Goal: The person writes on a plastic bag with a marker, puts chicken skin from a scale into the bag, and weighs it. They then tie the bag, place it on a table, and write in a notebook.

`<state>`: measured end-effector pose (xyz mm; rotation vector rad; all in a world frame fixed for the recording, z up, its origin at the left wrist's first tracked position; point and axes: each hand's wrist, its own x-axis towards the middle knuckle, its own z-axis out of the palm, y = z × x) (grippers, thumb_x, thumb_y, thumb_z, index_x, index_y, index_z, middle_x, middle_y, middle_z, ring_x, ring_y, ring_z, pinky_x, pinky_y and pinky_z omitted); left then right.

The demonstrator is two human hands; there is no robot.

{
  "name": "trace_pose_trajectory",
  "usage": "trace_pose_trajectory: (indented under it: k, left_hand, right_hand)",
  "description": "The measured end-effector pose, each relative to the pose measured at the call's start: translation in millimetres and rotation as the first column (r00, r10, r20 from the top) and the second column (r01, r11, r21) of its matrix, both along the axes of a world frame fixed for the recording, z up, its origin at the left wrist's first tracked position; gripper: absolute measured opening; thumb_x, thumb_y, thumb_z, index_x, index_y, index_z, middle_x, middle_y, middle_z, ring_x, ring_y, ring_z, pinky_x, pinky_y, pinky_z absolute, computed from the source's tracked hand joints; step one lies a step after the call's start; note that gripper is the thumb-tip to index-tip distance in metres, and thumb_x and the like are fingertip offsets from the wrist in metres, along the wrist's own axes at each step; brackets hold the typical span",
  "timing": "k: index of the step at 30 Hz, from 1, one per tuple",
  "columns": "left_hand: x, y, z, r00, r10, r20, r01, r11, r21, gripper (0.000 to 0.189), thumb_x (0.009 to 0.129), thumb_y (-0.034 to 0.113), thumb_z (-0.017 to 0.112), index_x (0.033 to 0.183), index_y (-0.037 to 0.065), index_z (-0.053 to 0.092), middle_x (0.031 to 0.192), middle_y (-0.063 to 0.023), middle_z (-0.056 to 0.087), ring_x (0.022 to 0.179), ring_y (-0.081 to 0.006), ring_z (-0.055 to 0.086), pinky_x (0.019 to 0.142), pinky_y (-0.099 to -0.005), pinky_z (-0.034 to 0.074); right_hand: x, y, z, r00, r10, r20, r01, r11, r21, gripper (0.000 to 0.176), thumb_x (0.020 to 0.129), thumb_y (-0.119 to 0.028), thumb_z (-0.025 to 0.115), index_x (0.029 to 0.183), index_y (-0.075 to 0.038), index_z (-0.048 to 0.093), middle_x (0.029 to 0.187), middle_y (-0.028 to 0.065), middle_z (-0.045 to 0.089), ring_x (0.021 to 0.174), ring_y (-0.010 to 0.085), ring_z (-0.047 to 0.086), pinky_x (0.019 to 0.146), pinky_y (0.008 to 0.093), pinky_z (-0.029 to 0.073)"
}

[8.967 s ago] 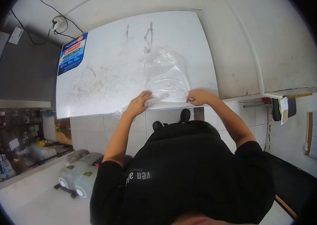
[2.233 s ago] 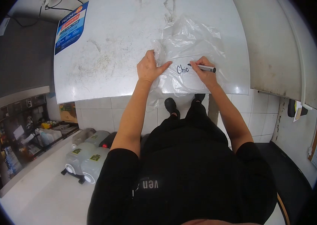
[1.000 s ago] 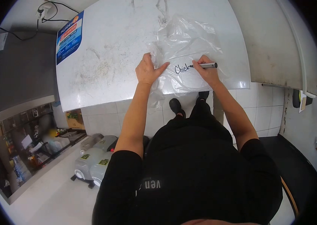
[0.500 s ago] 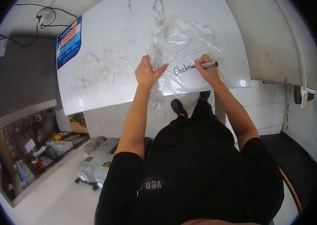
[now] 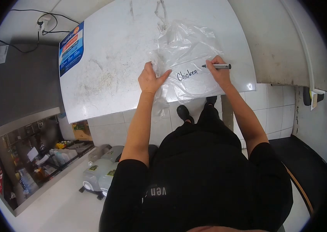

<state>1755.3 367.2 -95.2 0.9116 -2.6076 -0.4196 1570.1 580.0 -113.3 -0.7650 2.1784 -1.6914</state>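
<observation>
A clear plastic bag (image 5: 190,42) lies spread on the white, scuffed top of a chest-like unit (image 5: 109,46), its lower left part hanging over the front edge. "Chicken" is written on it in black letters. My left hand (image 5: 150,80) rests on the bag's gathered left side, thumb stretched toward the word and apart from the fingers. In my right hand (image 5: 220,73) is a marker (image 5: 221,66) with a grey barrel, pinched near its tip. The black tip points left, just past the last letter.
A blue sticker (image 5: 71,48) marks the top's left corner. Further left stands a dark grey unit (image 5: 24,81) with black cables (image 5: 57,19) above it. Clear plastic containers (image 5: 97,176) sit low at my left, beside shelves of goods. A wall panel (image 5: 275,42) borders the right.
The marker has moved right and a little up, off the end of the word, and the final "n" now shows in full. My left hand stays at the bag's left side.
</observation>
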Motion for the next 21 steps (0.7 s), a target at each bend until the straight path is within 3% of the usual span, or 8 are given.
trace_pose_trajectory:
  k: [10, 16, 19, 21]
  left_hand:
    - [0, -1, -1, 1.0, 0.002, 0.001, -0.002, 1.0, 0.031, 0.079, 0.062, 0.058, 0.077, 0.106, -0.002, 0.051, 0.087, -0.0181, 0.066, 0.073, -0.0324, 0.066, 0.062, -0.0398, 0.053]
    - [0, -1, 0, 1.0, 0.005, 0.016, -0.005, 1.0, 0.021, 0.078, 0.063, 0.059, 0.076, 0.106, -0.002, 0.051, 0.086, -0.018, 0.066, 0.073, -0.0324, 0.065, 0.062, -0.04, 0.052]
    - [0, 0, -2, 0.999, -0.012, -0.032, 0.012, 1.0, -0.003, 0.078, 0.063, 0.059, 0.076, 0.106, -0.001, 0.051, 0.085, -0.0179, 0.066, 0.072, -0.0326, 0.065, 0.061, -0.0402, 0.052]
    - [0, -1, -3, 1.0, -0.009, -0.012, 0.009, 1.0, 0.007, 0.078, 0.063, 0.059, 0.076, 0.105, -0.001, 0.05, 0.084, -0.0178, 0.066, 0.072, -0.033, 0.065, 0.061, -0.0405, 0.052]
  right_hand:
    - [4, -2, 8, 0.997, 0.075, -0.028, -0.074, 0.997, 0.023, 0.026, 0.084, -0.02, 0.068, 0.074, -0.004, 0.05, 0.061, 0.0032, 0.054, 0.057, 0.0086, 0.047, 0.053, 0.0266, 0.04]
    - [3, 8, 1, 0.991, 0.089, -0.104, -0.074, 0.987, 0.144, 0.027, 0.083, -0.02, 0.069, 0.072, -0.004, 0.05, 0.059, 0.0036, 0.054, 0.056, 0.0092, 0.047, 0.053, 0.0275, 0.04]
    - [4, 10, 0, 0.992, 0.124, -0.022, -0.121, 0.986, 0.113, 0.027, 0.083, -0.02, 0.069, 0.072, -0.004, 0.05, 0.061, 0.0035, 0.055, 0.056, 0.0087, 0.048, 0.053, 0.0269, 0.04]
    - [1, 8, 0, 0.995, 0.084, -0.053, -0.084, 0.996, -0.009, 0.027, 0.083, -0.019, 0.069, 0.072, -0.004, 0.05, 0.063, 0.0033, 0.056, 0.057, 0.0083, 0.048, 0.054, 0.0263, 0.041]
